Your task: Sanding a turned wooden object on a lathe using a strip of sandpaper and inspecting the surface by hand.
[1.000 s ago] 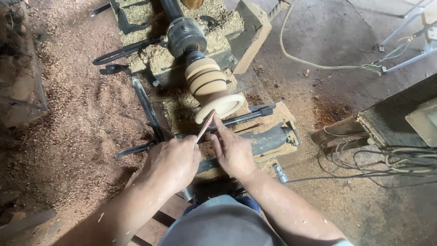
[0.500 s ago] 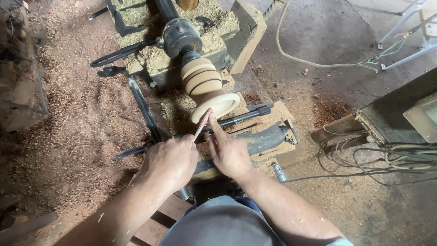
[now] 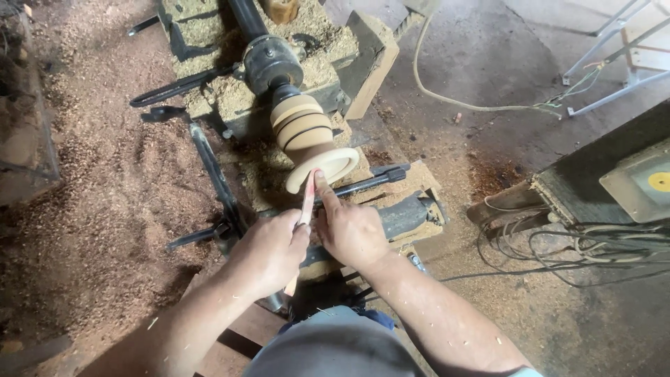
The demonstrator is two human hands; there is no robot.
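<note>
Sawdust blankets the floor (image 3: 105, 209) around my lathe. My left hand (image 3: 269, 251) is clamped on a thin strip (image 3: 307, 199), angling it to the flared wooden workpiece (image 3: 314, 157) on the spindle — my right hand (image 3: 352, 230), forefinger extended, presses the strip's tip against the rim, steadying it.

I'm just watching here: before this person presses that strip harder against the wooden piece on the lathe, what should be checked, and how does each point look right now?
1. Left hand grips the thin strip: ok.
2. Right hand finger backs the strip's tip at the flared rim of the wooden workpiece: ok.
3. Workpiece seated in the dark chuck: looks ok.
4. Whether it is spinning: cannot tell.
5. Cables away from the hands: ok.
6. Sawdust heaped around the lathe: not ok.
</note>
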